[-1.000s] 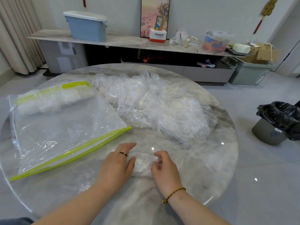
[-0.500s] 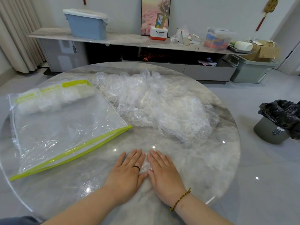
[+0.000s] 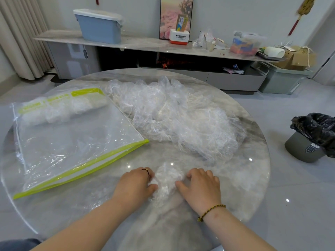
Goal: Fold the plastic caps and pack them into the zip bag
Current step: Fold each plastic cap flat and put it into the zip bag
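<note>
Narrow grips: left hand (image 3: pixel 135 183) and right hand (image 3: pixel 201 187) both pinch one crumpled plastic cap (image 3: pixel 167 180) between them on the tabletop (image 3: pixel 235 187), near its front edge; zip bag (image 3: pixel 72 142) lies left, cap pile (image 3: pixel 177 116) behind.

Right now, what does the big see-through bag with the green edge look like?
The bag is clear, crinkly plastic with a lime-green strip along its near edge and green print at the far end. It lies flat on the left of the table. A row of caps sits inside at the far end; the rest looks empty. The loose pile lies along its right edge.
</note>
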Available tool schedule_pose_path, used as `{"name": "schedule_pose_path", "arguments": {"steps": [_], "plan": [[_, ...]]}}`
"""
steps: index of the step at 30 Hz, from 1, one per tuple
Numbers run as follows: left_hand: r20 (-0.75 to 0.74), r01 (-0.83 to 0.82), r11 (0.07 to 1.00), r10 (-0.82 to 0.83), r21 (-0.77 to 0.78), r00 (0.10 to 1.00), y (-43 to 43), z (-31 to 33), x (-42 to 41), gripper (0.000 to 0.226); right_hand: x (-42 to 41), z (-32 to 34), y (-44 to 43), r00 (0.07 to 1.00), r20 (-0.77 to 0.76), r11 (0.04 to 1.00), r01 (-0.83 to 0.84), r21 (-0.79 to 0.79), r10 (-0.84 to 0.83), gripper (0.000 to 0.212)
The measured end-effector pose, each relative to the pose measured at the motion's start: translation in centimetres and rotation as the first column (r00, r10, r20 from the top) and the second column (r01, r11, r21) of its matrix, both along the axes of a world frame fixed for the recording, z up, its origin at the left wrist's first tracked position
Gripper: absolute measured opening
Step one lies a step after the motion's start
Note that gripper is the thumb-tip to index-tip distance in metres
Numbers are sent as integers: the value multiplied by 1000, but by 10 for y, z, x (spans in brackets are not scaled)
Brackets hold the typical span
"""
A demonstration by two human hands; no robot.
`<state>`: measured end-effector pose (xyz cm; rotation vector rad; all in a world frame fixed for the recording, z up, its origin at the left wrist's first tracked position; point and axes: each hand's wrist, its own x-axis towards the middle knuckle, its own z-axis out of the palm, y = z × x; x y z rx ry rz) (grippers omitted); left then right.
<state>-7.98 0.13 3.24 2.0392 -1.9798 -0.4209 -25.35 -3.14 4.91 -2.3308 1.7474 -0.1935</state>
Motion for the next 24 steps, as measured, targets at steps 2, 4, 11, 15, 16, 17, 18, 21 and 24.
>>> {"name": "schedule_pose_path", "arguments": {"steps": [2,4,11,15,16,17,18,21,24], "plan": [[-19,-38,999,38,22,999,1,3,-1,14,4,5,1,998,65,996,19,88,-25,30],[-46,-44,999,45,22,998,2,4,-1,31,9,5,3,988,147,985,26,171,-51,17],[-282,-96,995,83,-31,956,7,3,-3,30,28,0,4,841,491,925,28,380,-227,39],[-329,-110,992,87,-54,940,8,8,-1,32,39,3,-1,664,674,893,-19,449,-325,30],[-356,-122,990,89,-72,930,8,12,2,30,41,4,-2,614,703,882,-24,471,-359,25],[-394,-137,987,95,-82,914,8,16,6,27,43,4,-5,576,720,875,-16,484,-387,20],[-403,-147,984,94,-103,910,9,20,13,22,45,5,-7,549,731,874,0,485,-406,18],[-170,-194,910,140,-367,976,15,27,39,9,51,10,-13,530,743,884,25,467,-408,34],[119,-135,840,229,-525,966,25,27,68,25,60,15,-15,562,723,879,16,476,-401,41]]}}
